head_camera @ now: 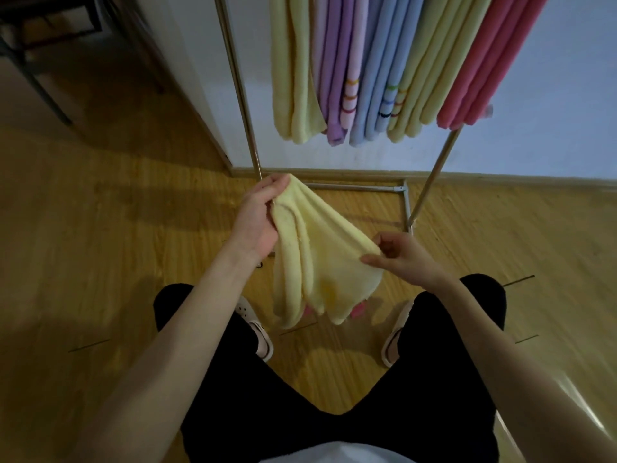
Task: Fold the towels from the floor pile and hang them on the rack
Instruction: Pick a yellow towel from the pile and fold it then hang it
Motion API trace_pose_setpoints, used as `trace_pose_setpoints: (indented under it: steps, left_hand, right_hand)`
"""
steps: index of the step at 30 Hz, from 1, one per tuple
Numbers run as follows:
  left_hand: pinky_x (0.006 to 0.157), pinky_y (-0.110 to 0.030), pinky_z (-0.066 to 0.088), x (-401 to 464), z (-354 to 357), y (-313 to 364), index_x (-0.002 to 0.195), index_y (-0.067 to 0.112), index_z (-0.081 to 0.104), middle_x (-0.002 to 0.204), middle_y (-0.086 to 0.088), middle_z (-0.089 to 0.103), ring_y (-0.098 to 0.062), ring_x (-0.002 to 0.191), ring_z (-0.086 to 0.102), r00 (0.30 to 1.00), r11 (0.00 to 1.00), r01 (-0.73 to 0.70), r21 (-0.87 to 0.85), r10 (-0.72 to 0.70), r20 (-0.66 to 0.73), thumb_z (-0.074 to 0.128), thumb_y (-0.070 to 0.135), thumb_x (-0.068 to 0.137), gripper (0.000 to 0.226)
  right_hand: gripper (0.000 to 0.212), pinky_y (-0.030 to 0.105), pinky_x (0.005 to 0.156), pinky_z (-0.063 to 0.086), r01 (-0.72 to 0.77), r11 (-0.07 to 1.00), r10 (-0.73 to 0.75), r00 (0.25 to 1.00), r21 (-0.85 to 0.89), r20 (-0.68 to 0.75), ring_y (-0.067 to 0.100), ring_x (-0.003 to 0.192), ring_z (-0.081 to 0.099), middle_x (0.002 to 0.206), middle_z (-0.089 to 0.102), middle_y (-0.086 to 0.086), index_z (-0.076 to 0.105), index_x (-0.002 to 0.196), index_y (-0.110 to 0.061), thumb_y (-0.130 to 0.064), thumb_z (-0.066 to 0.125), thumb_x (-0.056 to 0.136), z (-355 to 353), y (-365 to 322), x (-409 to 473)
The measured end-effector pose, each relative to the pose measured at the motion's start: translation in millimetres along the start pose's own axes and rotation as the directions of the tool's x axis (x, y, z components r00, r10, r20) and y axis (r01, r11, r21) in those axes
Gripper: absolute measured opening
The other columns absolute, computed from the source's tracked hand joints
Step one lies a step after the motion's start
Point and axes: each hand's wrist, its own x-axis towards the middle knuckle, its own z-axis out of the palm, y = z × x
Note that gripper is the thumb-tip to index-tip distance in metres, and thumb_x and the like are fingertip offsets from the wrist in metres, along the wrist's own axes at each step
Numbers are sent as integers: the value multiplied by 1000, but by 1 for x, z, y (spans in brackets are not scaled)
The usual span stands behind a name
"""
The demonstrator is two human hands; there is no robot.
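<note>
We hold the yellow towel [310,262] bunched in mid-air below the rack [240,95] — left hand [257,218] gripping one corner, right hand [397,259] pinching an edge. That light pinch may slip, dropping it onto the pink towel [356,310] — likely a crooked fold.

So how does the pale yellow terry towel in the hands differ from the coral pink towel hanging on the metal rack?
The pale yellow terry towel is loose and rumpled, held between the left hand and right hand; the coral pink towel is neatly folded into long straight bands. The yellow one hangs above the floor, the pink one from the metal rack. Both look like soft terry cloth.
</note>
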Motion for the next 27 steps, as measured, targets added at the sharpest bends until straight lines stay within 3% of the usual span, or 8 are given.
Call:
trace_pose_setpoints:
  steps: [4, 7, 10, 14, 17, 21, 23, 27]
  left_hand:
    - [94, -41, 48, 0, -2, 5, 94, 8, 61, 78, -4, 64, -21, 83, 60, 999, 1000, -12, -24, 11, -39, 57, 12, 91, 7]
    - [100, -45, 45, 2, -4, 5, 109, 6, 59, 90, -7, 58, -25, 94, 56, 998, 999, -27, 34, 29, -58, 56, 17, 92, 20]
    - [99, -48, 47, 5, -5, 5, 118, 5, 57, 98, -10, 56, -28, 100, 56, 996, 996, -31, 81, 38, -86, 56, 19, 93, 28]
    - [92, -44, 53, 12, -2, 6, 100, 9, 61, 95, -10, 60, -26, 95, 58, 991, 993, -77, 95, 87, -105, 58, 16, 92, 11]
    - [76, -31, 55, 17, 3, 8, 92, 10, 62, 86, -3, 62, -17, 83, 62, 980, 971, -150, 185, 171, -103, 58, 15, 94, 7]
    - [73, -28, 54, 22, 9, 14, 89, 10, 61, 81, 0, 62, -11, 75, 62, 961, 935, -227, 273, 261, -93, 57, 14, 94, 7]
    - [69, -24, 53, 27, 11, 19, 89, 10, 61, 78, 1, 62, -7, 70, 61, 946, 912, -262, 315, 307, -102, 56, 13, 94, 7]
    - [62, -16, 48, 36, 19, 21, 97, 8, 64, 77, 4, 63, -1, 67, 60, 934, 832, -295, 469, 354, -41, 58, 13, 93, 9]
  right_hand:
    - [26, 28, 58, 39, -95, 987, 106, 991, -129, 83, 10, 62, 47, 68, 52, 4, 63, 79, -4, -27, 75, 79, -6, 18, -8]
    - [6, 37, 68, 47, -110, 974, 150, 968, -198, 200, 14, 72, 57, 78, 63, 7, 68, 88, -18, -23, 70, 85, -6, 25, -13]
    - [15, 41, 82, 51, -114, 973, 161, 958, -199, 237, 23, 89, 65, 96, 68, 13, 66, 104, -12, -13, 65, 89, -5, 19, -14]
    - [17, 44, 90, 52, -175, 975, 208, 934, -135, 291, 21, 96, 67, 100, 71, 8, 68, 101, -10, -22, 62, 91, -12, -5, -15]
    - [30, 43, 81, 54, -70, 991, 96, 963, -113, 251, 27, 92, 67, 97, 70, 11, 67, 102, -11, -37, 62, 89, -19, -36, -17]
    - [43, 23, 71, 46, 172, 955, -151, 983, -240, 103, 14, 83, 60, 91, 60, 7, 64, 95, -4, -45, 57, 86, -26, -79, -21]
    - [47, 28, 75, 46, 259, 884, -249, 965, -389, 78, 19, 84, 55, 92, 55, 9, 61, 91, -2, -48, 50, 88, -33, -95, -25]
    - [33, 36, 56, 44, 294, 754, -333, 942, -587, 44, 11, 59, 53, 64, 53, -3, 52, 90, -11, -41, 43, 97, -40, -121, -27]
